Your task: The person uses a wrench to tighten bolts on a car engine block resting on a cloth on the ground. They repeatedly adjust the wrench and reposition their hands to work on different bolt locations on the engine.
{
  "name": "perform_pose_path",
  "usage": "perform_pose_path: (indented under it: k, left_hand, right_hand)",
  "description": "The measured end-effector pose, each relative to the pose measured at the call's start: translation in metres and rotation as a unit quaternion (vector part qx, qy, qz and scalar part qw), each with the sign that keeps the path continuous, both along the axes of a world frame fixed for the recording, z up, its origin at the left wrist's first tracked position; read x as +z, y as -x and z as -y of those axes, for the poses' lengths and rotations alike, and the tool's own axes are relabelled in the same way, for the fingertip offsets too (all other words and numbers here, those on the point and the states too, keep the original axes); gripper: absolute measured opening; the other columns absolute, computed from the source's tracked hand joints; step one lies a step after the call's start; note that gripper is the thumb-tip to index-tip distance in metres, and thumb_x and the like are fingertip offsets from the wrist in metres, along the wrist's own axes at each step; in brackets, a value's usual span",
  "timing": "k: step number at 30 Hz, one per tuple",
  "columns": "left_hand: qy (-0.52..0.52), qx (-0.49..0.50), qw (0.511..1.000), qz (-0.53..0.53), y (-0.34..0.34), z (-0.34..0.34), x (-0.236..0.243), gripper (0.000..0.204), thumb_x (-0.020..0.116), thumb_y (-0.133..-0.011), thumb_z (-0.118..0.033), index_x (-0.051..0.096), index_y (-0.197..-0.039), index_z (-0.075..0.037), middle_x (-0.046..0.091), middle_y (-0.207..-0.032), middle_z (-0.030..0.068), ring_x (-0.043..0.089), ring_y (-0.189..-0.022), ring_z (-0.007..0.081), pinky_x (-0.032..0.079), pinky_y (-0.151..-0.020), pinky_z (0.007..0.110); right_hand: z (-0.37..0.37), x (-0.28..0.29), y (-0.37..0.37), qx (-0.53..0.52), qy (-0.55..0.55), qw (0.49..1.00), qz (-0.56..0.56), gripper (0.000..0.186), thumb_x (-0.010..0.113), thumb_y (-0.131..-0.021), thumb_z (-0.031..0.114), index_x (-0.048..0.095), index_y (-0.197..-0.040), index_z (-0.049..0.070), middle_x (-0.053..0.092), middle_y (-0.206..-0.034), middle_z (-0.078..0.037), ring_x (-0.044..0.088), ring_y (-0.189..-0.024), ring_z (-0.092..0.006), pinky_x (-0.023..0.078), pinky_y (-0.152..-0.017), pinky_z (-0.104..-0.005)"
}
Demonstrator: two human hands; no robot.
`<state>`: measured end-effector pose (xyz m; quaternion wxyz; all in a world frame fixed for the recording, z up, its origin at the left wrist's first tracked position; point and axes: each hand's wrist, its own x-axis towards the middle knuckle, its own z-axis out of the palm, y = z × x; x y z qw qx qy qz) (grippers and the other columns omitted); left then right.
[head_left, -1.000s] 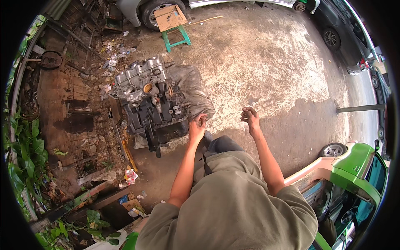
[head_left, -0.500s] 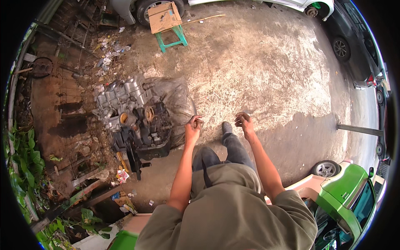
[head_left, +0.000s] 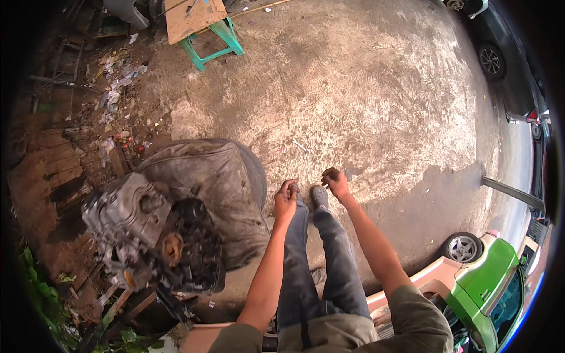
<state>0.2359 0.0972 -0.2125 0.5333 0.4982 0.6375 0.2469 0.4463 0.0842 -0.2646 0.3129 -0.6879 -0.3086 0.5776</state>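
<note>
My left hand point(head_left: 286, 199) hangs above my trouser leg, its darkened fingers loosely bent, with nothing visible in them. Just right of it, over the ground beyond my grey shoe point(head_left: 319, 197), my right hand point(head_left: 336, 183) has its fingers half curled and apart, also with no object to be seen. Neither hand touches anything apart from possibly each hand's own fingers. The closest large thing is a car engine point(head_left: 135, 212) at lower left, its metal parts greasy. Beside it a dirty grey sheet point(head_left: 218, 182) lies draped over something round-edged.
A green plastic stool point(head_left: 206, 50) bears a wooden board point(head_left: 191, 17) at far left. A thin pale object point(head_left: 300, 146) lies on the concrete. Scattered litter point(head_left: 118, 82) lies left. A green-and-pink car point(head_left: 488, 273) stands at right, a dark car point(head_left: 512, 76) beyond, near a metal post point(head_left: 512, 193).
My view has shifted forward and the engine now appears lower and further left. More of the grey sheet and my legs shows. Both hands stay raised before me, slightly closer together.
</note>
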Motion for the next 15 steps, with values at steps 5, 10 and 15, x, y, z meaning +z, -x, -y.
perform_pose_path:
  k: [5,10,15]
  left_hand:
    - [0.047,0.092,0.994,0.017,-0.023,-0.034,-0.162,0.023,0.052,-0.093,-0.004,0.059,-0.114,-0.008,0.067,-0.083,0.0101,0.064,-0.074,0.0182,0.048,-0.067,0.031]
    - [0.044,0.106,0.993,-0.021,-0.041,-0.063,-0.289,0.024,0.045,-0.098,-0.008,0.057,-0.118,-0.009,0.065,-0.085,0.0057,0.058,-0.076,0.0116,0.044,-0.071,0.027]
    - [0.065,0.163,0.985,0.009,-0.045,-0.062,-0.361,0.028,0.048,-0.094,-0.003,0.056,-0.119,-0.01,0.064,-0.082,0.0085,0.061,-0.075,0.0174,0.048,-0.071,0.033]
  right_hand:
    - [-0.043,-0.193,0.016,0.103,-0.016,0.971,0.213,0.018,0.063,-0.079,0.015,0.065,-0.094,0.006,0.069,-0.087,-0.019,0.067,-0.083,-0.0368,0.054,-0.074,-0.0432]
    - [-0.081,-0.355,0.031,0.128,-0.041,0.953,0.27,0.023,0.063,-0.078,0.011,0.058,-0.098,0.003,0.066,-0.085,-0.021,0.064,-0.082,-0.0408,0.052,-0.073,-0.0465]
    - [-0.091,-0.423,0.042,0.195,0.015,0.932,0.304,0.041,0.064,-0.079,0.009,0.047,-0.115,0.003,0.056,-0.109,-0.027,0.058,-0.101,-0.0445,0.05,-0.082,-0.0491]
